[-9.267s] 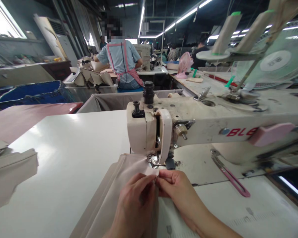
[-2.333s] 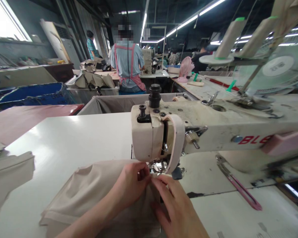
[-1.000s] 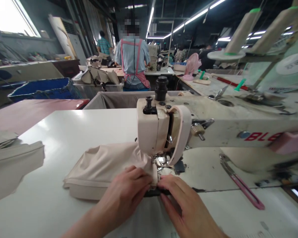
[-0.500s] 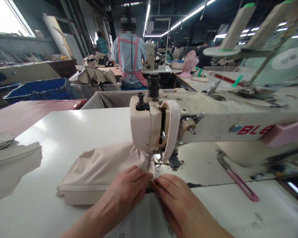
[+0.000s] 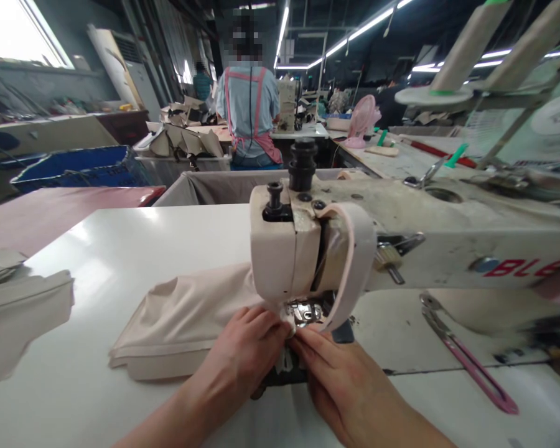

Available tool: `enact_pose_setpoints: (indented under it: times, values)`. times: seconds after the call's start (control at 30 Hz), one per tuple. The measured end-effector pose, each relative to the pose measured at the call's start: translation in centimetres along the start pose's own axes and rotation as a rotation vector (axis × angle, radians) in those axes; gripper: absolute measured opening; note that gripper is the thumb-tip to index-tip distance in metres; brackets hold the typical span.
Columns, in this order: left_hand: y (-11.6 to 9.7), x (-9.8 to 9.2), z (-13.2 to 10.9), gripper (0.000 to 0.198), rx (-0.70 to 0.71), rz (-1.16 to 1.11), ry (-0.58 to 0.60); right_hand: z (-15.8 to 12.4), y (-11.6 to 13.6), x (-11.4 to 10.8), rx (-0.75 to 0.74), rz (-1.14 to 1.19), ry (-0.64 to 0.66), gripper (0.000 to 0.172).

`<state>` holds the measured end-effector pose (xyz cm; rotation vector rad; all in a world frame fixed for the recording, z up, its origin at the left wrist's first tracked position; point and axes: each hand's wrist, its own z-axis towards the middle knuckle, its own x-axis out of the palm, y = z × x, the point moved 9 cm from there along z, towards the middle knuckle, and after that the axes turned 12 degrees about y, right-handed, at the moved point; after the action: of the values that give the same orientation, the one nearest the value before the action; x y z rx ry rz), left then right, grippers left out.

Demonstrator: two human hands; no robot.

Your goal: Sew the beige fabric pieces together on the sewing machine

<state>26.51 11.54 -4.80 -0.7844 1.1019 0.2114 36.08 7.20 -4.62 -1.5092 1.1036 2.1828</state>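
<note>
Beige fabric lies on the white table left of the sewing machine, its right end running to the presser foot. My left hand pinches the edge of this fabric just in front of the foot. Close beside it, my right hand has its fingers closed on the same edge, with the fingertips of both hands nearly touching. The exact grip under the fingers is hidden. A pale curved strap hangs on the front of the machine head.
Pink-handled snips lie right of my right hand. More beige pieces rest at the table's left. Behind are a blue crate, a pink fan, thread cones and a seated person.
The camera view has shifted, so the machine appears larger and further right. Both hands stay at the fabric edge, now closer to the presser foot.
</note>
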Motion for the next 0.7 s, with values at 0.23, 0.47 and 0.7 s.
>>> enact_pose_setpoints:
  times: [0.23, 0.47, 0.7]
  values:
    - [1.4, -0.9, 0.9, 0.017, -0.036, -0.170, -0.040, 0.0, -0.8, 0.8, 0.100, 0.032, 0.045, 0.055]
    - [1.8, -0.7, 0.9, 0.014, -0.054, -0.194, -0.098, -0.2, -0.7, 0.4, 0.083, 0.015, -0.017, 0.048]
    - [0.5, -1.3, 1.4, 0.016, 0.041, -0.080, -0.089, -0.1, -0.8, 0.3, 0.070, 0.080, -0.013, 0.058]
